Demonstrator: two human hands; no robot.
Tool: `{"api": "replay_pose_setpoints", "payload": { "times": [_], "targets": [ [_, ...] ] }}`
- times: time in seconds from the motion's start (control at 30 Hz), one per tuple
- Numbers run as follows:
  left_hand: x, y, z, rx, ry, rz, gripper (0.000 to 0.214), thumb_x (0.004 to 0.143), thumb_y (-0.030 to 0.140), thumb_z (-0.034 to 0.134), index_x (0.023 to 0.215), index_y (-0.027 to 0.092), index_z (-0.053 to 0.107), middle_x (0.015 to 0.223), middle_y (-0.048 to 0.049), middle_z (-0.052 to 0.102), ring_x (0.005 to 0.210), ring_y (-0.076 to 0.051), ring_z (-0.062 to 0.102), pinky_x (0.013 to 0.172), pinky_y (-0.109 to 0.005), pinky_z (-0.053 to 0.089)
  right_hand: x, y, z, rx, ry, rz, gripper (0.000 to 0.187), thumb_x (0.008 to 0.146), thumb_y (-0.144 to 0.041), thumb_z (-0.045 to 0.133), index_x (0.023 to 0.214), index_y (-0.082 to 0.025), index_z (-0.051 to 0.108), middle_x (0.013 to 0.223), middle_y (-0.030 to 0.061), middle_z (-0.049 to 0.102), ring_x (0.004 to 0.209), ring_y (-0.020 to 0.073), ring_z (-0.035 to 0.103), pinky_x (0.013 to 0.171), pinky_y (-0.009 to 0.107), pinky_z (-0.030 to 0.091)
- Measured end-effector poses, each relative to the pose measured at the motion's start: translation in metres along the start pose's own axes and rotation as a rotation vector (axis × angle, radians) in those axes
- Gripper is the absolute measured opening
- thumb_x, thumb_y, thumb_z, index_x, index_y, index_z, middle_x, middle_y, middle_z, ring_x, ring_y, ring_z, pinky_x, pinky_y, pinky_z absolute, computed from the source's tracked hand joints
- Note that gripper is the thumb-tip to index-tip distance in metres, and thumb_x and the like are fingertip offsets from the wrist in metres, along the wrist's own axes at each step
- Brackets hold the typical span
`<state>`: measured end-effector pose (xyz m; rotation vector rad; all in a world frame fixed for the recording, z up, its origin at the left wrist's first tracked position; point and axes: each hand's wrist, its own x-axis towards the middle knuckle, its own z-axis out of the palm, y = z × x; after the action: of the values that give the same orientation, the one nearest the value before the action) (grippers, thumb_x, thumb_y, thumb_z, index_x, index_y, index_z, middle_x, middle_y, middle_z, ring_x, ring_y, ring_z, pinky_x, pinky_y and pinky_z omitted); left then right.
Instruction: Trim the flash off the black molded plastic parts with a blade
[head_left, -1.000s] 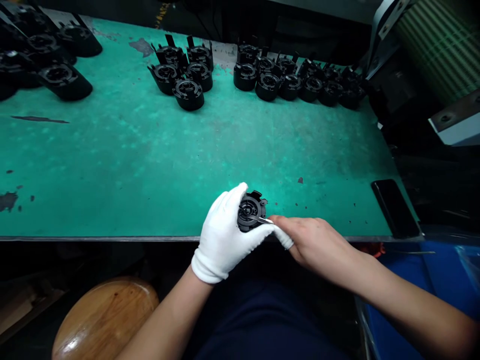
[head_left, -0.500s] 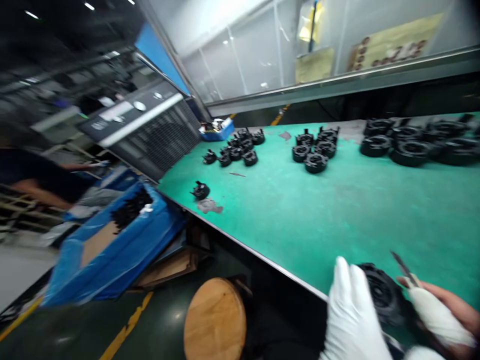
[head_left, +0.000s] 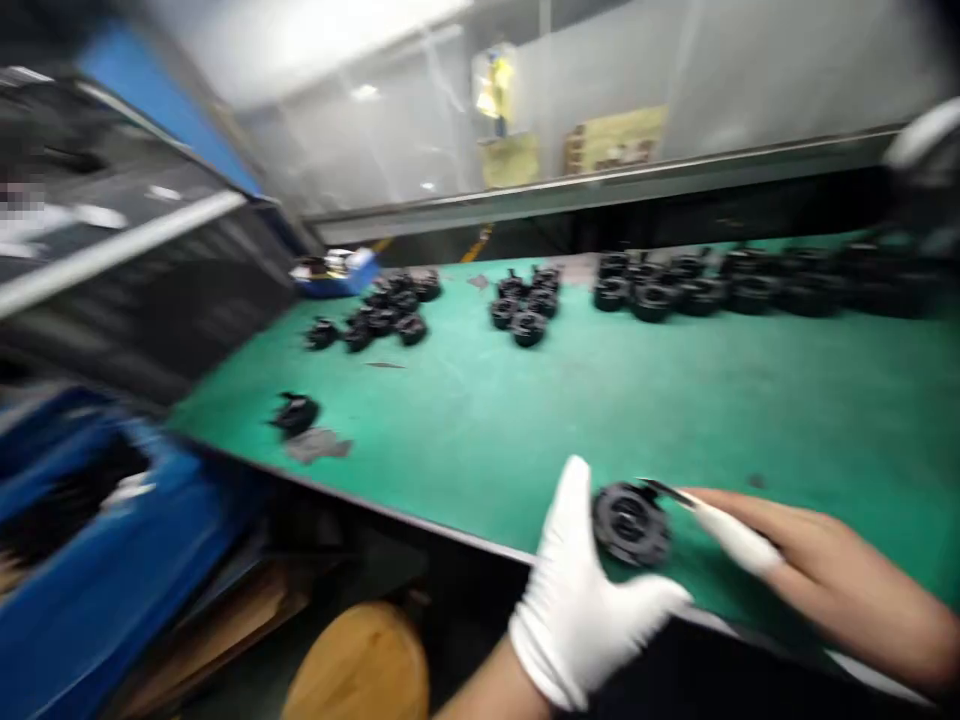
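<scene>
My left hand (head_left: 581, 600), in a white glove, has its fingers and thumb around a round black plastic part (head_left: 631, 524) near the table's front edge. The part's ringed face with a hub in the middle is turned towards me. From the right, my right hand (head_left: 795, 550) grips a small knife (head_left: 671, 492); its thumb has a white covering. The dark blade reaches the part's upper right rim. Motion blur hides whether it cuts in. Most of the knife's handle is hidden by the hand.
Similar black parts stand on the green table (head_left: 450, 430) in a left cluster (head_left: 382, 310), a middle cluster (head_left: 527, 305) and a long row (head_left: 701, 285). One lone part (head_left: 295, 413) lies near the left edge. A blue-lined bin (head_left: 150, 560) and a wooden stool (head_left: 360, 670) stand below.
My view has swung right, so the table and its parts appear further left. The knife blade, earlier pointing up apart from the black part, now meets its rim. My left thumb now shows around the part.
</scene>
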<state>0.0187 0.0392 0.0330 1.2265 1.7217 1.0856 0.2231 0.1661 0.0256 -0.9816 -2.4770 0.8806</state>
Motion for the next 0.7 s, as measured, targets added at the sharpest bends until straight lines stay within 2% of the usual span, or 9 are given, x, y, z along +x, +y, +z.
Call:
{"api": "replay_pose_setpoints", "payload": {
  "times": [0.07, 0.17, 0.27, 0.47, 0.7],
  "targets": [
    [0.024, -0.013, 0.001, 0.109, 0.001, 0.062, 0.115, 0.064, 0.046, 0.087, 0.155, 0.021, 0.021, 0.158, -0.016, 0.034, 0.147, -0.036, 0.034, 0.123, -0.055, 0.028, -0.006, -0.006, -0.017, -0.044, -0.165, 0.06, 0.041, 0.098, -0.027, 0.043, 0.133, -0.036, 0.063, 0.133, -0.0005, 0.067, 0.118, 0.0256, 0.065, 0.097, 0.039, 0.054],
    [0.044, -0.023, 0.006, 0.201, -0.006, 0.15, 0.095, 0.068, 0.048, 0.082, 0.147, 0.021, 0.037, 0.149, -0.0149, 0.047, 0.14, -0.034, 0.044, 0.12, -0.054, 0.033, -0.002, -0.018, -0.03, -0.118, -0.201, 0.104, 0.04, 0.099, -0.028, 0.043, 0.134, -0.029, 0.062, 0.13, 0.0024, 0.069, 0.111, 0.0248, 0.068, 0.094, 0.038, 0.055],
    [0.043, -0.021, 0.006, 0.243, -0.002, 0.175, 0.086, 0.073, 0.047, 0.079, 0.145, 0.021, 0.039, 0.146, -0.0145, 0.051, 0.136, -0.033, 0.05, 0.117, -0.054, 0.038, 0.004, -0.03, -0.033, -0.178, -0.212, 0.096, 0.042, 0.096, -0.021, 0.046, 0.133, -0.029, 0.062, 0.122, 0.0032, 0.073, 0.105, 0.0233, 0.07, 0.09, 0.035, 0.055],
    [0.04, -0.017, 0.004, 0.276, -0.003, 0.184, 0.085, 0.075, 0.052, 0.077, 0.144, 0.021, 0.039, 0.144, -0.0135, 0.052, 0.134, -0.031, 0.052, 0.114, -0.051, 0.041, 0.007, -0.041, -0.033, -0.315, -0.311, 0.099, 0.047, 0.091, -0.013, 0.047, 0.134, -0.028, 0.062, 0.114, 0.0058, 0.075, 0.1, 0.0251, 0.072, 0.081, 0.035, 0.055],
    [0.039, -0.013, 0.007, 0.293, 0.039, 0.191, 0.081, 0.074, 0.049, 0.078, 0.141, 0.02, 0.043, 0.14, -0.0125, 0.056, 0.131, -0.03, 0.055, 0.113, -0.049, 0.043, -0.01, -0.043, -0.028, -0.215, -0.347, 0.113, 0.055, 0.082, -0.004, 0.047, 0.13, -0.025, 0.065, 0.116, 0.0056, 0.075, 0.102, 0.0225, 0.072, 0.086, 0.03, 0.055]
  ]
}}
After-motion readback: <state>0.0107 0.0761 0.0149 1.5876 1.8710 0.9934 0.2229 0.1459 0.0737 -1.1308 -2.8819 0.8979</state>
